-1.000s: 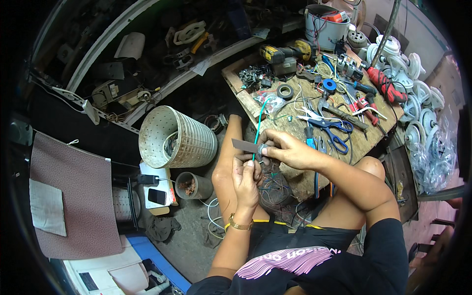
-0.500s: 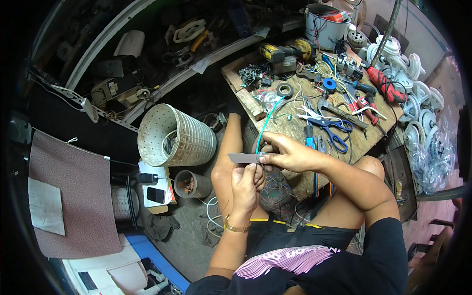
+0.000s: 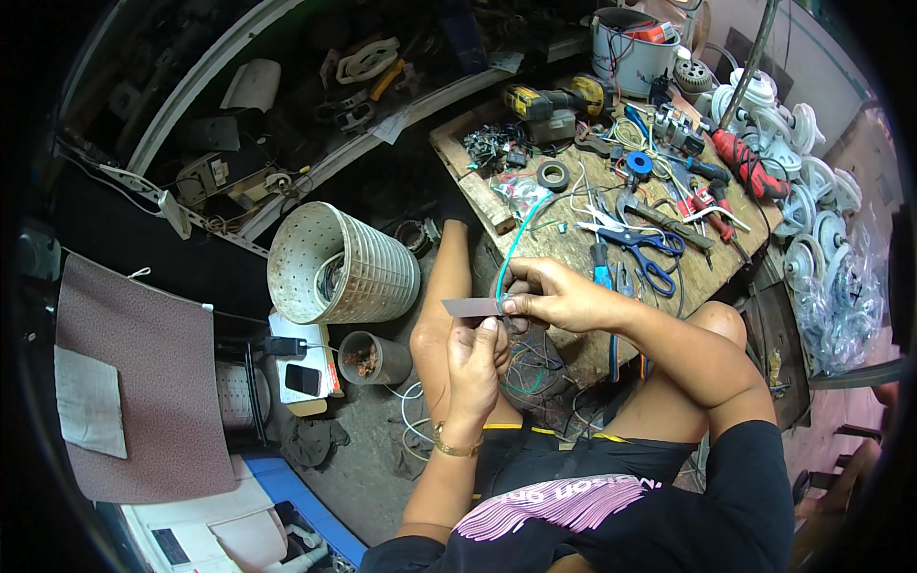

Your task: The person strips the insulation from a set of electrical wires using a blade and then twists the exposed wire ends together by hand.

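Pinching the blade (image 3: 470,307) between thumb and fingers, our right hand (image 3: 531,298) holds it across the wire (image 3: 518,237); our left hand (image 3: 475,349) sits just below, and we cannot tell what it pinches. We would do best to press lightly, keeping our 2 thumbs off the edge. Thin, blue-green and bowed, the wire runs from our hands over the table (image 3: 571,250); the blade is flat, grey and slant-tipped.

- Head cam: left of two fisheyes worn side by side; upright, unmirrored.
- Faces steeply down; wearer's dark shirt (image 3: 731,487) at lower edge.
- Close range: left hand (image 3: 476,355), right hand (image 3: 543,294) mid-frame.
- Workbench (image 3: 712,277) upper right, basket (image 3: 373,263) left of centre.
- Straight edges bowed, corners black.
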Available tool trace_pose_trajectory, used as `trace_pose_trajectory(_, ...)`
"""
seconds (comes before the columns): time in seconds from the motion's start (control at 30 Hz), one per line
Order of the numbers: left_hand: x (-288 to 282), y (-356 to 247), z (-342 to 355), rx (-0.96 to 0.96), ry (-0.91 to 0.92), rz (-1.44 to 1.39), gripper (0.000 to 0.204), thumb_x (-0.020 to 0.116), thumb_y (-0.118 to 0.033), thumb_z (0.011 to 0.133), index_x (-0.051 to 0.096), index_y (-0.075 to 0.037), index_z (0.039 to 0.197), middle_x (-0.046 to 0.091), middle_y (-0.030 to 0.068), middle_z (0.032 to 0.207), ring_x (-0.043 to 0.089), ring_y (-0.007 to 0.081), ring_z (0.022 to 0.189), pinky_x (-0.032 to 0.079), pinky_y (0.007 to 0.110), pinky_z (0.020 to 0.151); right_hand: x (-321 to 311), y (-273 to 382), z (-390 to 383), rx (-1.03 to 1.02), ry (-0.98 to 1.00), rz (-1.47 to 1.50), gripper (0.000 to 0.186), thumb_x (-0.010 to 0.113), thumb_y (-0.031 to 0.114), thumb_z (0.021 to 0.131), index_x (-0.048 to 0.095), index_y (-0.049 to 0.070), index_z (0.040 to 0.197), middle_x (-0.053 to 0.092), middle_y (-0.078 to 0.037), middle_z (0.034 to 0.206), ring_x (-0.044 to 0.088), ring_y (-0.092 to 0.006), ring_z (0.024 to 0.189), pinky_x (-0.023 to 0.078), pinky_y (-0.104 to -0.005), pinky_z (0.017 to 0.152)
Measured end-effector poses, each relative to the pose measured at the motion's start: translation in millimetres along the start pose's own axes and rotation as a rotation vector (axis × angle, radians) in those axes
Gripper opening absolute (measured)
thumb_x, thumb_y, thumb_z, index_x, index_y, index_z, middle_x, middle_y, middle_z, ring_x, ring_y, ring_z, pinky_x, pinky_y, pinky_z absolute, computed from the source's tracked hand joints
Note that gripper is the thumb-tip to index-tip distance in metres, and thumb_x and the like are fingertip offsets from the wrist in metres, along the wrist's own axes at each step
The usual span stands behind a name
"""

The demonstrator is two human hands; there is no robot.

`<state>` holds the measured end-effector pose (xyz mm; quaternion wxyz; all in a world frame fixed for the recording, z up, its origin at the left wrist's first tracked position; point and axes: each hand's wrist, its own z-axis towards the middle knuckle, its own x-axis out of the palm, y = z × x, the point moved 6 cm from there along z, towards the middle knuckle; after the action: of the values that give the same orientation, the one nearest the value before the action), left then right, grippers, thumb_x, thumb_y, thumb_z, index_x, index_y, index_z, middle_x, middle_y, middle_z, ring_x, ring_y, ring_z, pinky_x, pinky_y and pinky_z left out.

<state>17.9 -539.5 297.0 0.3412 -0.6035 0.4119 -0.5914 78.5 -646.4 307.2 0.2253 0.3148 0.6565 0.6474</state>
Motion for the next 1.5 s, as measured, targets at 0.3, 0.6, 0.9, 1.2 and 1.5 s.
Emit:
trace_pose_trajectory(0.3,-5.6,8.0,-4.1,-0.017,-0.047,0.018,0.014,0.044,-0.016,0.098,0.043,-0.005,0.107,0.034,-0.0062,0.06,0.027,0.0008,0.046,0.021,0.017,0.039,-9.7,-3.8,1.9,0.027,-0.041,0.01,0.016,0.056,0.012,0.091,0.051,-0.001,0.099,0.059,-0.004,0.068,0.051,-0.0063,0.057,0.038,-0.0212,0.047)
trace_pose_trajectory(0.6,-3.9,16.5,-8.1,-0.103,-0.093,-0.185,0.015,0.046,-0.018,0.098,0.044,-0.006,0.107,0.033,-0.0057,0.059,0.026,0.0016,0.044,0.019,0.018,0.038,-8.7,5.6,-1.7,-0.02,0.004,-0.106,0.018,0.057,0.013,0.09,0.052,-0.001,0.101,0.058,-0.004,0.069,0.052,-0.0073,0.061,0.041,-0.0238,0.053)
trace_pose_trajectory(0.9,5.0,4.5,-5.7,-0.038,-0.071,-0.088,0.021,0.047,-0.021,0.098,0.053,-0.001,0.092,0.036,-0.006,0.057,0.027,0.0013,0.043,0.019,0.017,0.037,2.5,-0.5,-3.9,-0.089,0.022,-0.027,0.015,0.056,0.006,0.09,0.048,-0.004,0.099,0.059,-0.006,0.072,0.054,-0.0089,0.065,0.042,-0.0248,0.056)
trace_pose_trajectory(1.2,5.5,0.0,-6.6,-0.028,-0.039,-0.038,0.014,0.047,-0.016,0.097,0.044,-0.003,0.099,0.034,-0.003,0.056,0.027,0.0035,0.042,0.02,0.02,0.036,0.9,1.9,-3.8,-0.024,0.001,-0.012,0.013,0.055,0.006,0.09,0.05,-0.003,0.097,0.059,-0.005,0.07,0.054,-0.0086,0.063,0.042,-0.0242,0.053)
trace_pose_trajectory(1.5,-2.6,17.2,-18.5,-0.051,-0.067,-0.1,0.017,0.045,-0.017,0.098,0.042,-0.003,0.108,0.034,-0.0056,0.058,0.027,0.001,0.044,0.018,0.018,0.037,-19.2,8.8,-1.0,-0.001,-0.056,0.064,0.018,0.055,0.016,0.093,0.053,0.0,0.101,0.058,-0.002,0.068,0.05,-0.0049,0.057,0.038,-0.0208,0.048)
